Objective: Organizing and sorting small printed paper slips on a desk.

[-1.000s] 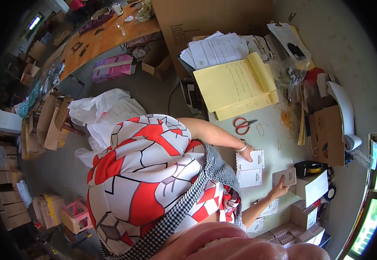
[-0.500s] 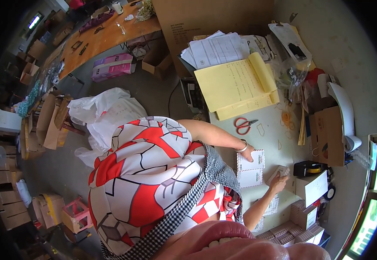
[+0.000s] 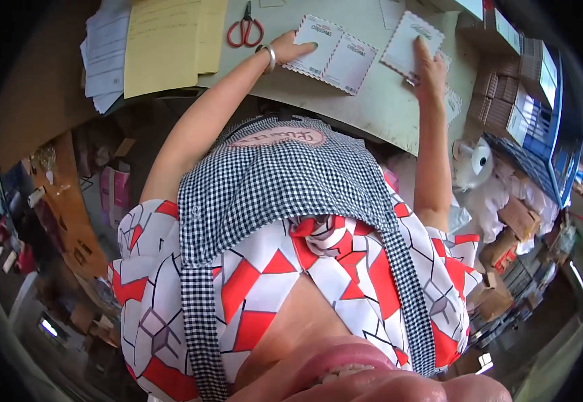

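Note:
My left hand (image 3: 288,49) is closed on the left end of a white card piece with a striped, wavy border. Its thumb lies on top, and the other fingers are mostly hidden. This piece shows two panels side by side, a left panel (image 3: 316,47) and a right panel (image 3: 350,64); whether they are joined I cannot tell. To the right, apart from it, my right hand (image 3: 429,75) grips a similar white card (image 3: 410,45), thumb on its face. More white wavy-edged cards (image 3: 452,106) lie partly hidden beside my right wrist.
Red-handled scissors (image 3: 245,33) lie on the table (image 3: 385,110) left of the cards. Beyond them are a yellow pad (image 3: 164,50) and loose papers (image 3: 103,63). Stacked card bundles (image 3: 502,100) stand at the right, beside a blue crate (image 3: 536,164).
The view has swung round, so the table now lies across the top. My left hand stays on the two-panel piece. The card in my right hand now shows its face more fully.

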The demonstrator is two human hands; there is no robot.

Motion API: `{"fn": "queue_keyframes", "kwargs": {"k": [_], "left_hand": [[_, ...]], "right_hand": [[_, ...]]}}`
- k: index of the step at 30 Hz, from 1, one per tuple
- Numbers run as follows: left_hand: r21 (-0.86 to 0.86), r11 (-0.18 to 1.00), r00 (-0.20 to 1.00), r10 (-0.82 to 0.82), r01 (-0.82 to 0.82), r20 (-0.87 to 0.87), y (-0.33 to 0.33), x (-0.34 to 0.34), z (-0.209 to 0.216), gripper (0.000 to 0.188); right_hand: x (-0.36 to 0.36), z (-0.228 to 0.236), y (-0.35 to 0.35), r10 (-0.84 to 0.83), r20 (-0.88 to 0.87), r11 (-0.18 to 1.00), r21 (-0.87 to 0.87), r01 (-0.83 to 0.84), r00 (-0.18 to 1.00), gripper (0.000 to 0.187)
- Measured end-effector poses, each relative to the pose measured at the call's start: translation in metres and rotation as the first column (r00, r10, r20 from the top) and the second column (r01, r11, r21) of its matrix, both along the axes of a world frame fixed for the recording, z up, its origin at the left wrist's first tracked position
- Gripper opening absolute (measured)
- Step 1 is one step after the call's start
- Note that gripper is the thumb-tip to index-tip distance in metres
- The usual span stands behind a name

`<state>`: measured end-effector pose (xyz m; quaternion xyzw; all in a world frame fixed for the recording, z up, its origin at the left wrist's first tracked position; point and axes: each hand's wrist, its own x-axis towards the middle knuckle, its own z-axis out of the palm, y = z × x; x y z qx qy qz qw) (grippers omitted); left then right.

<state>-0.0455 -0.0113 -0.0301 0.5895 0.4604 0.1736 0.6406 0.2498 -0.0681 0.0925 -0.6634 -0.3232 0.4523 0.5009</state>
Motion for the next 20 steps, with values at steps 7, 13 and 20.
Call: {"fn": "queue_keyframes", "kwargs": {"k": [7,13,20], "left_hand": [[-0.07,0.997,0.999,-0.016,0.019,0.047,-0.017,0.014,0.024,0.047],[-0.084,0.996,1.0,0.001,-0.001,-0.006,-0.018,0.009,0.02,0.047],[-0.075,0.997,0.999,-0.019,0.016,-0.038,-0.011,0.01,0.012,0.051]], "right_hand": [[-0.057,-0.039,-0.065,-0.051,-0.121,0.998,-0.044,0.046,0.991,0.043],[-0.077,-0.059,-0.063,-0.053,-0.013,0.996,-0.074,0.052,0.999,0.043],[-0.084,-0.064,-0.055,-0.062,0.066,0.992,-0.102,0.069,0.996,0.043]]}}
